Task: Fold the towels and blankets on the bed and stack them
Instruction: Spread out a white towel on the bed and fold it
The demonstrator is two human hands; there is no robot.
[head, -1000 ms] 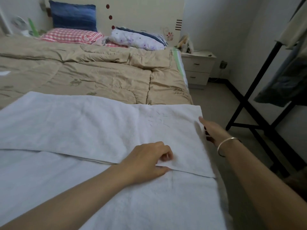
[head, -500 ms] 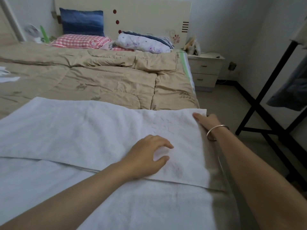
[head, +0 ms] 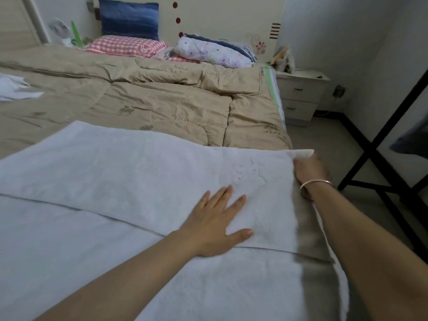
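Now smooths towel [head: 139,172] with left hand [head: 215,221] spread flat (curled a second ago), pinches its corner with right hand [head: 309,169], probably readying next fold.

No legible words or numbers. pink checked pillow [head: 120,45]: round rabbit emblem [head: 144,49], any lettering there too small to read. white towel [head: 139,172]: faint raised marks near right end, undecipherable. headboard [head: 220,17]: red dots, dark stripes, flower motif only.

At three o'clock the right hand [head: 309,170] hides its fingers behind the blurred corner of the white terry towel [head: 139,177].
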